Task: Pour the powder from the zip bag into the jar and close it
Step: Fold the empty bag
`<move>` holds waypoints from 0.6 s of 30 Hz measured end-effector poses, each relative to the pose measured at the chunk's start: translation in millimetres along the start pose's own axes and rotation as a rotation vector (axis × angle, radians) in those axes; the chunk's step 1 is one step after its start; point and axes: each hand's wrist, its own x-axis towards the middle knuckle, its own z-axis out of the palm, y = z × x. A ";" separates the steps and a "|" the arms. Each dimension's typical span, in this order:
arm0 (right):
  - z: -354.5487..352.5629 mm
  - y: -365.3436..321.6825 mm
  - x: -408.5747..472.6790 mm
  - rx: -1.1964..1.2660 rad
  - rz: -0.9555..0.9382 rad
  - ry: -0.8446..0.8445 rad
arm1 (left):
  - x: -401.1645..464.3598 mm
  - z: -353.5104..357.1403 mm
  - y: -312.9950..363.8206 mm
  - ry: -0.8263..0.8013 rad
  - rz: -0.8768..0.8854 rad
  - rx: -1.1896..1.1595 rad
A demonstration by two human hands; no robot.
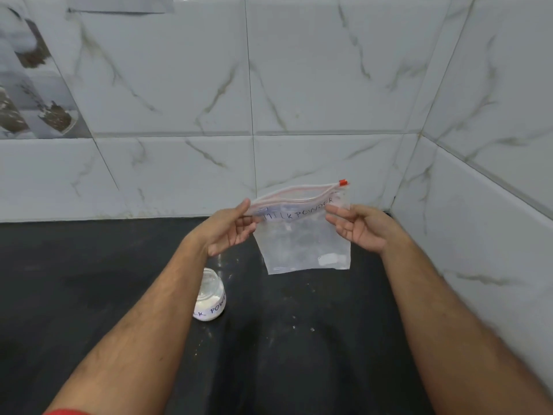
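Clear zip bag with red slider, black counter, white grey-veined marble tiles.

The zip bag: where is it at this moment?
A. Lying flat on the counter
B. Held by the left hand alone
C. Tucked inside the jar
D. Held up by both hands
D: the left hand and right hand each pinch a top corner of the zip bag, which hangs above the counter.
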 end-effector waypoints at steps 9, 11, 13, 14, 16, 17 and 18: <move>23.1 -26.6 -6.3 -0.823 -0.331 0.151 | 7.2 7.0 19.8 0.339 0.336 0.534; 26.1 -28.7 -8.5 -0.861 -0.376 0.156 | 7.9 6.4 24.3 0.364 0.393 0.570; 28.8 -31.0 -10.1 -0.885 -0.385 0.173 | 10.6 5.8 28.2 0.388 0.435 0.628; 29.7 -31.6 -10.6 -0.893 -0.380 0.178 | 11.9 5.5 30.4 0.399 0.447 0.654; 29.0 -31.2 -9.8 -0.884 -0.362 0.169 | 12.7 6.5 33.4 0.407 0.453 0.661; 28.2 -30.1 -8.9 -0.867 -0.351 0.156 | 13.1 7.0 33.7 0.403 0.449 0.646; 27.1 -29.0 -8.3 -0.845 -0.338 0.141 | 13.4 7.4 33.4 0.399 0.441 0.626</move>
